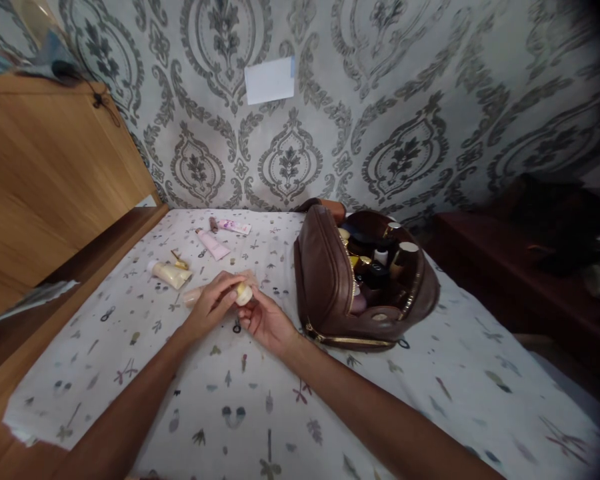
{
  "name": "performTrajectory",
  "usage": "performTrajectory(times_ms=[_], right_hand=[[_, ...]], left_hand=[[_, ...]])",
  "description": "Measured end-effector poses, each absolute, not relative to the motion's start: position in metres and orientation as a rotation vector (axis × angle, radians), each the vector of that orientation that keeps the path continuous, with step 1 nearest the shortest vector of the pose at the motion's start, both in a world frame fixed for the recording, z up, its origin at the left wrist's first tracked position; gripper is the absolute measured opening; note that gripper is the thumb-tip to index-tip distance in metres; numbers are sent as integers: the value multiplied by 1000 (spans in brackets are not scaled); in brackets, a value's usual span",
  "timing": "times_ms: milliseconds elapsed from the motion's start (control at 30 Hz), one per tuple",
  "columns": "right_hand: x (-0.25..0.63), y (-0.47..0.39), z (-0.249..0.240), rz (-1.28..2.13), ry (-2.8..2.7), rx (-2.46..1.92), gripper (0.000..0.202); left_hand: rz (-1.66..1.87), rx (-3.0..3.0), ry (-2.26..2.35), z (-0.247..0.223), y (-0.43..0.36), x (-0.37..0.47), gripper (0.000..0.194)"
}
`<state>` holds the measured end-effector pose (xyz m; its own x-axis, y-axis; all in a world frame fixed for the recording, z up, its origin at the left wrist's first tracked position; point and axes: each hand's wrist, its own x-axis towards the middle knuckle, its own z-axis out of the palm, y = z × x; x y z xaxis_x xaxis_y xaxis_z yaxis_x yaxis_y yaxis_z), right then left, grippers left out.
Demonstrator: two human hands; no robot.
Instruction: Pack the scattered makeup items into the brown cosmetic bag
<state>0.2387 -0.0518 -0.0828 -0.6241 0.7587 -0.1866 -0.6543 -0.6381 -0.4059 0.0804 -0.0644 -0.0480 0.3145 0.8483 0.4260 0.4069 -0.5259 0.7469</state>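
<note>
While the left hand and right hand are grasping a small pale container, it is hovering nearer the left edge of the cloth. Probably light, stiff and slippery, it is inviting a side grip.

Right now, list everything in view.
Bag: one, brown, right
Containers: several, mixed colours, in bag
Small container: one, white and yellow, centre
Tubes: two, pink, back
Cream tube: one, cream, left
Gold item: one, gold, left
Brown item: one, brown, back
Pale item: one, pinkish, centre left
Cloth: one, white, under bag
Wall: one, grey, back
Card: one, white, on wall
Wooden panel: one, brown, left
Dark furniture: one, maroon, right
Clutter: several, mixed colours, both sides
Left hand, right hand: two, holding small container
</note>
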Motion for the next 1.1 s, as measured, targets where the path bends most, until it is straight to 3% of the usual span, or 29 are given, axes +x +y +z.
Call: performTrajectory(times_ms=[1100], right_hand=[[239, -54, -80, 2176, -400, -386, 22]], left_hand=[[1139, 1683, 1109, -46, -65, 78, 39]])
